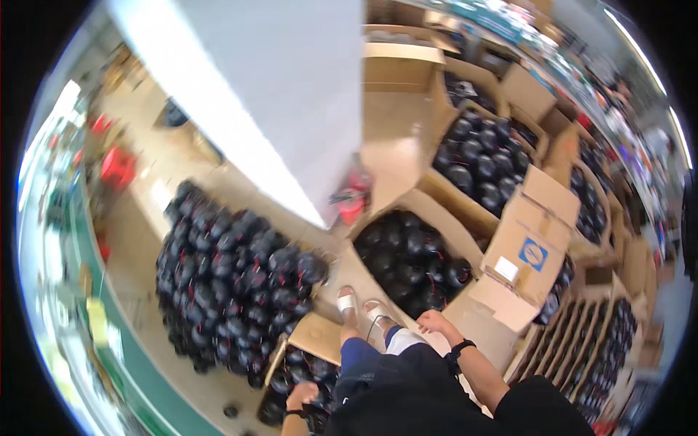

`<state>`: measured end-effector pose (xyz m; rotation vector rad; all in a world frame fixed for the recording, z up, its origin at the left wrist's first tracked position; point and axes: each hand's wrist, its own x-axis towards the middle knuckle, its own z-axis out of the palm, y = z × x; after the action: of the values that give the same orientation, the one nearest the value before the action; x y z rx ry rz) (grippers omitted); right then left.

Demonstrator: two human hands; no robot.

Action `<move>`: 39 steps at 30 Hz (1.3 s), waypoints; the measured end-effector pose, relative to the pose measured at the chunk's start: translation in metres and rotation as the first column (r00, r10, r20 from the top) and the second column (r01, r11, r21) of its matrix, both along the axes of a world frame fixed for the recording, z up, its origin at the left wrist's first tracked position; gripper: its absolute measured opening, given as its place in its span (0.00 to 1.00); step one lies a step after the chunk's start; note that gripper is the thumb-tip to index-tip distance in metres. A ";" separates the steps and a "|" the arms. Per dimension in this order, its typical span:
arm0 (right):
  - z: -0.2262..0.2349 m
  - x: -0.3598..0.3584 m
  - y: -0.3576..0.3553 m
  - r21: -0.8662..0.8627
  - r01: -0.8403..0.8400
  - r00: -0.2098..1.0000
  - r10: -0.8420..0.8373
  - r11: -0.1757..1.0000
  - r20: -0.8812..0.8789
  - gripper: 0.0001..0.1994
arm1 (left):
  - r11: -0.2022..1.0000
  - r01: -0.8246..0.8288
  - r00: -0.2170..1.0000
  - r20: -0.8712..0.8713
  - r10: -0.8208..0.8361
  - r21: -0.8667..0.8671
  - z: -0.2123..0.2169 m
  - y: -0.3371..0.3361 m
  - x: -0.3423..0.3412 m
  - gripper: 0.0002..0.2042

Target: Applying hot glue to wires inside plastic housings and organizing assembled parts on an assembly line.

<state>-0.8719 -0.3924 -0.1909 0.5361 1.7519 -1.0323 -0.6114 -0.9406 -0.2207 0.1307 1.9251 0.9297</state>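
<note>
My left hand (302, 394) hangs low over a small open carton (314, 338) filled with black round parts (287, 378); whether it grips one is hidden by blur. My right hand (434, 321), with a black wristband behind it, has its fingers curled and nothing visible in them. It hovers at the near edge of a larger open carton (451, 236) of the same black round parts (408, 261) with red wires. My feet in white sandals (362, 305) stand between the two cartons.
A big heap of black round parts (233, 280) lies on the floor to the left. A white pillar (291, 94) rises ahead with a red object (352, 200) at its foot. Several more open cartons (480, 156) line the right. Red stools (116, 167) stand far left.
</note>
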 end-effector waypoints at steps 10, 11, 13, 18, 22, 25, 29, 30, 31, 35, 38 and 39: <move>0.083 0.178 0.023 0.251 0.693 0.693 -0.721 0.676 0.026 0.17 | 0.729 -0.497 0.823 -0.011 0.568 0.470 -0.089 0.189 -0.442 0.40; 0.087 0.175 0.003 0.234 0.661 0.718 -0.691 0.713 0.080 0.17 | 0.805 -0.484 0.803 -0.190 0.565 0.343 -0.100 0.173 -0.482 0.45; 0.110 0.224 -0.022 0.367 0.710 0.622 -0.780 0.600 0.071 0.17 | 0.874 -0.394 0.884 -0.143 0.445 0.284 -0.064 0.267 -0.536 0.47; 0.113 0.221 -0.076 0.316 0.770 0.544 -0.829 0.554 0.127 0.16 | 0.970 -0.059 0.991 -0.105 0.086 0.234 -0.144 0.269 -0.548 0.40; 0.094 0.226 -0.107 0.315 0.669 0.720 -0.691 0.673 -0.055 0.15 | 0.926 0.058 0.873 -0.469 0.134 0.372 -0.148 0.284 -0.477 0.36; 0.084 0.226 -0.085 0.320 0.469 0.883 -0.437 0.824 -0.170 0.15 | 0.919 0.043 0.773 -0.596 0.218 0.392 -0.112 0.279 -0.490 0.31; 0.081 0.155 -0.073 0.446 0.357 0.930 -0.357 0.820 -0.089 0.14 | 0.814 -0.475 0.859 0.380 0.345 0.335 -0.048 0.187 -0.533 0.22; 0.085 0.132 -0.076 0.435 0.366 0.928 -0.358 0.823 -0.104 0.14 | 0.855 -0.448 0.871 0.345 0.350 0.262 -0.048 0.152 -0.540 0.20; 0.087 0.106 -0.076 0.389 0.423 0.906 -0.396 0.819 -0.151 0.14 | 0.817 -0.472 0.866 0.349 0.358 0.330 -0.047 0.116 -0.539 0.18; 0.061 0.016 -0.081 0.416 0.060 0.990 0.000 0.908 -0.143 0.17 | 0.855 -0.516 0.845 0.186 0.501 0.041 -0.030 -0.035 -0.503 0.15; 0.096 -0.080 -0.107 0.160 0.255 0.837 -0.135 0.954 -0.530 0.14 | 0.754 -0.640 0.735 0.170 0.657 -0.148 0.015 -0.091 -0.432 0.16; 0.117 -0.120 -0.115 0.041 0.299 0.777 -0.219 0.953 -0.591 0.11 | 0.728 -0.661 0.712 0.151 0.685 -0.184 0.024 -0.103 -0.411 0.15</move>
<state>-0.9919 -0.5079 -0.0742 0.5984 2.3511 -1.3852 -1.0221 -1.0435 -0.1966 -0.7773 1.8298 1.2362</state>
